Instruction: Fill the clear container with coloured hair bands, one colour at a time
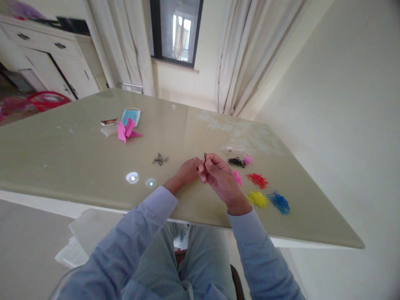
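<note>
My left hand (189, 170) and my right hand (221, 178) meet above the table, their fingertips pressed together. A small black loop (205, 155) sticks up from the pinched thumb and finger of my right hand. My left hand is closed close against it; its fingertips are partly hidden, so what they grip is unclear. Just beyond my right hand lies a heap of small black loops (236, 162). Partly behind that hand is a pink heap (237, 178). To its right are red (257, 180), yellow (257, 198) and blue (280, 202) heaps of similar thin pieces.
A little cluster of dark loops (160, 159) lies left of my hands. Farther left are a blue face mask (131, 116) and a pink folded piece (126, 131). A clear packet (233, 148) and a small pink item (248, 158) lie near the black heap. The table (78, 166) ends at my lap.
</note>
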`<action>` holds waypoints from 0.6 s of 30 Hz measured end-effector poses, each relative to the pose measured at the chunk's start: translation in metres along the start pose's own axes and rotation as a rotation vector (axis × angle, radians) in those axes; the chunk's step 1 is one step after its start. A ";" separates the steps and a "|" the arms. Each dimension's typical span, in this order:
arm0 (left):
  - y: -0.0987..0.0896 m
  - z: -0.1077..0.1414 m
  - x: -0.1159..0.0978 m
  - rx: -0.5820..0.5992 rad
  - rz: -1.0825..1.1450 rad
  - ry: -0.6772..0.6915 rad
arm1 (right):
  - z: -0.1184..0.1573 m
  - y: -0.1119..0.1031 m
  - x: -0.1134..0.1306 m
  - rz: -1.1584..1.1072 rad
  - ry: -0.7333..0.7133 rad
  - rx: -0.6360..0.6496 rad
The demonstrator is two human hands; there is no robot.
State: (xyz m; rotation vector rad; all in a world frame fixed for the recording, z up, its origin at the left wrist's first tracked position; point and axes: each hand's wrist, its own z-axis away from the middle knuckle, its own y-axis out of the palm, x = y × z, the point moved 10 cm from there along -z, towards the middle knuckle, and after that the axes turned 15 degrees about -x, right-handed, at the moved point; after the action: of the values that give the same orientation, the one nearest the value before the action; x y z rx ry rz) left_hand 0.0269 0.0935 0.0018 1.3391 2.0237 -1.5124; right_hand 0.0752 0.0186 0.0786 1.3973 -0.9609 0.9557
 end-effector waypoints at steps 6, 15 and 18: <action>-0.001 -0.001 -0.006 0.041 -0.064 0.068 | -0.045 -0.125 0.041 0.891 -0.154 -0.280; -0.001 -0.002 -0.004 0.024 -0.054 0.062 | -0.069 -0.228 0.051 1.759 0.010 -0.390; -0.002 -0.002 -0.005 0.020 -0.045 0.064 | -0.066 -0.230 0.047 1.799 0.023 -0.408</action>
State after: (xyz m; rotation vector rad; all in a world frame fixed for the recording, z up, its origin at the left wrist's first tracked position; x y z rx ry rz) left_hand 0.0280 0.0926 0.0071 1.3757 2.0965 -1.5308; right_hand 0.3057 0.0911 0.0478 -0.1799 -2.2446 1.7880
